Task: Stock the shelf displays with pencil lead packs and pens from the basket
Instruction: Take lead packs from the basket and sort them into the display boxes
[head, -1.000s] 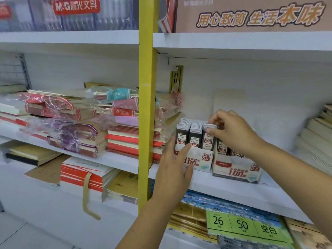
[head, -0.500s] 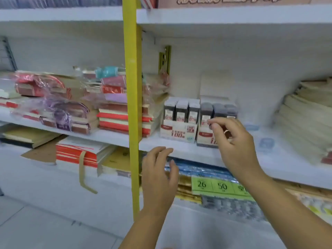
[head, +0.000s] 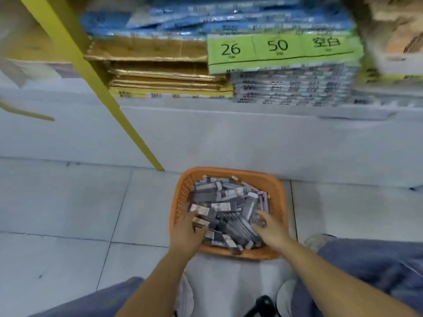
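An orange basket stands on the floor tiles between my knees, heaped with dark grey pencil lead packs. Both of my hands are down inside it. My left hand is at the basket's left side, its fingers curled round a pack with a brownish label. At the right side, my right hand pinches a pack between thumb and fingers. Motion blur hides the fine detail of both grips. The shelf displays are out of view.
A yellow upright post meets the floor just left of the basket. Behind it, the low shelf holds gold card stacks, wrapped paper packs and a green label reading 26 and 50. My knees frame the bottom edge.
My view has dropped from the shelf displays to the floor basket. Both hands left the lead boxes on the shelf and came down into the basket onto the packs.
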`<state>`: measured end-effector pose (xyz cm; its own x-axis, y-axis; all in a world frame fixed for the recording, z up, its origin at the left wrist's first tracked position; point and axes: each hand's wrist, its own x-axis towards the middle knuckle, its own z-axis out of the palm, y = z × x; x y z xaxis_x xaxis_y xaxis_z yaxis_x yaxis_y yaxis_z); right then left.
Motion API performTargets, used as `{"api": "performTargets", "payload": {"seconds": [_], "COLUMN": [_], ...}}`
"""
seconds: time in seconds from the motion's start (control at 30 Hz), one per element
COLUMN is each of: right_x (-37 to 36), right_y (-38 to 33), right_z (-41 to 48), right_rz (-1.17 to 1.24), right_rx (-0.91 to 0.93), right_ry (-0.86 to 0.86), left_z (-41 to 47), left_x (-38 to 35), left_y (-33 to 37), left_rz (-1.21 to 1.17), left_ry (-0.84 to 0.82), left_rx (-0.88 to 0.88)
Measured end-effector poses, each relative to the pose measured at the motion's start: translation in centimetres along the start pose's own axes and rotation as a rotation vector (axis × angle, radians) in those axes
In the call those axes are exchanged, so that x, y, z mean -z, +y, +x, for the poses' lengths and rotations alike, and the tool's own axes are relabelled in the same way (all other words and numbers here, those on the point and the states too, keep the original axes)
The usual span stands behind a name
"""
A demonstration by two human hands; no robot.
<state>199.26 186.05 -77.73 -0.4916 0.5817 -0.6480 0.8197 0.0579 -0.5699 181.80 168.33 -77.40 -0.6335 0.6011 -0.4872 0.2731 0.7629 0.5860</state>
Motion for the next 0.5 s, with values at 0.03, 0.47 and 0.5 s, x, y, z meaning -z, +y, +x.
{"api": "performTargets", "payload": {"seconds": [0.03,0.47,0.5], "right_x": [0.0,-2.6,-2.5], "right_y": [0.2,-1.6,-1.8], "right_z": [0.3,3.7,3.7], "right_rz": [0.005,-0.258,-0.283], "right_rx": [-0.026,-0.06,-0.06], "right_ry": [-0.026,-0.245,-0.255], "left_z": [0.3,6.5,6.8], "left_x": [-0.4,-0.7,-0.6], "left_y": [-0.5,-1.0,-0.7], "left_rz": [0.023,0.395,0.442], "left_ry": [-0.008,-0.263,-0.274], "left_rx": [-0.007,-0.083,-0.082]}}
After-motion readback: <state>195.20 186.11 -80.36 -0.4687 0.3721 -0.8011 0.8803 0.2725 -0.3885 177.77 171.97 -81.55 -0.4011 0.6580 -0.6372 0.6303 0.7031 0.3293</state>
